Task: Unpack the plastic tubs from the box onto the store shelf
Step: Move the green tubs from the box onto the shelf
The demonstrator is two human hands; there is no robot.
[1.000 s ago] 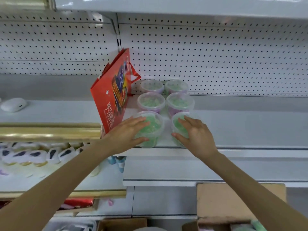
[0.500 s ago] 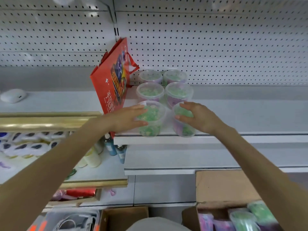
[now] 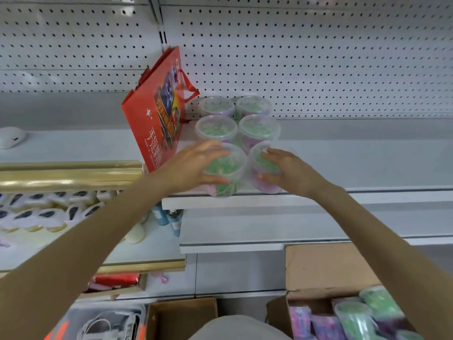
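My left hand (image 3: pixel 196 165) grips the front left tub (image 3: pixel 229 168), fingers curved over its lid and thumb against its lower side. My right hand (image 3: pixel 291 171) holds the front right tub (image 3: pixel 263 163) the same way, fingers on the lid edge and thumb pressed low on the wall. Both tubs stand upright at the front edge of the shelf (image 3: pixel 355 165), just beside each other, and I cannot tell whether they touch. They are clear plastic, with green and pink-purple contents showing through.

Behind them stand four others in two rows of two: the middle pair (image 3: pixel 217 128) close behind the front ones, the back pair (image 3: pixel 253 105) against the pegboard (image 3: pixel 318 57). The six make a block two wide and three deep.

A red bag (image 3: pixel 154 119) with printed lettering leans tilted just to the left of the tubs, its handle toward the back pair. Further left, a gold rail (image 3: pixel 68 175) runs along the neighbouring shelf, and a white rounded object (image 3: pixel 11 137) lies at the far left edge.

Below my right arm the cardboard box (image 3: pixel 326 271) stands open with one flap up. More tubs (image 3: pixel 355 315) lie in it, green and purple, blurred. A smaller brown box (image 3: pixel 181 317) sits to its left, low down. Small blue bottles (image 3: pixel 171 218) stand on the lower level, under the shelf's front edge.
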